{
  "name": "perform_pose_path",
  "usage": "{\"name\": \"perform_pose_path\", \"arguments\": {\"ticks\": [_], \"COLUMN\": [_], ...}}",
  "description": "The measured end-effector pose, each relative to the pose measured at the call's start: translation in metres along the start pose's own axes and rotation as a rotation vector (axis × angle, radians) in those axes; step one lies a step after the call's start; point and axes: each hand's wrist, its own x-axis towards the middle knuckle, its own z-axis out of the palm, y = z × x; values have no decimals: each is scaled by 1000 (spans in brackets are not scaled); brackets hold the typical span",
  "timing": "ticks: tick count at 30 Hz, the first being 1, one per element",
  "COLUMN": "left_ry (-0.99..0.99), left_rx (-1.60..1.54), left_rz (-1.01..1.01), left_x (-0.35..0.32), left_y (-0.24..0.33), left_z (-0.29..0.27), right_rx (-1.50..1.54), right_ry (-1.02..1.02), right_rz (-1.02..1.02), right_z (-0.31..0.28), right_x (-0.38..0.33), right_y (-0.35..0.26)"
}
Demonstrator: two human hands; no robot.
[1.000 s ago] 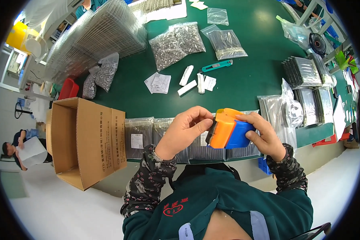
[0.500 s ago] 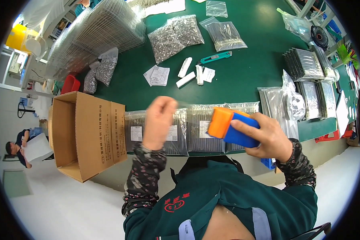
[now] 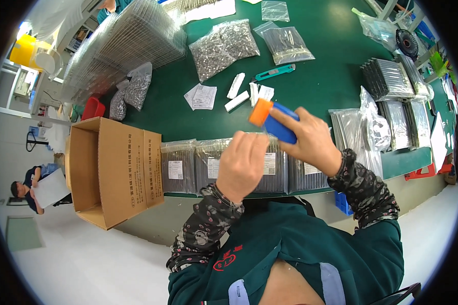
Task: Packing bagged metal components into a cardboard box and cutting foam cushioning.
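My right hand (image 3: pixel 313 142) grips an orange-and-blue block-shaped tool (image 3: pixel 281 123), which looks like a tape dispenser, above the near part of the table. Close to its orange end, my left hand (image 3: pixel 242 163) is closed with the fingertips drawn together; whatever they pinch, if anything, I cannot make out. Beneath both hands lies a row of clear plastic bags (image 3: pixel 178 152) along the table's near edge, filled with thin grey strips or tubes. White labels (image 3: pixel 175 170) show on the bags, some partly hidden by my hands.
An open cardboard box (image 3: pixel 132 173) stands left of the bags. Farther back lie bags of small metal parts (image 3: pixel 224 48), a teal utility knife (image 3: pixel 274 72), white rolls (image 3: pixel 236 101) and paper slips (image 3: pixel 204 96). Wire racks (image 3: pixel 132 46) rise back left; more bundles (image 3: pixel 387 81) sit right.
My left hand has moved right, toward the tool. My right hand has carried the tool left and away from me. More labels on the bags are uncovered.
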Motion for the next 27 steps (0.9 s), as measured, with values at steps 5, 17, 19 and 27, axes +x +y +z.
{"name": "perform_pose_path", "arguments": {"ticks": [5,17,19,27], "left_ry": [62,-249,-237,8], "left_rx": [-109,-335,-401,-681], "left_rz": [151,-511,-541,-940], "left_x": [19,-57,-63,-126], "left_y": [5,-27,-30,-71], "left_z": [-15,-80,-80,-64], "right_rx": [-329,885,998,1309], "right_ry": [245,-273,-450,-494], "right_rz": [153,-160,-303,537], "right_z": [41,51,70,107], "right_x": [24,30,30,-6], "right_y": [75,-19,-47,-67]}}
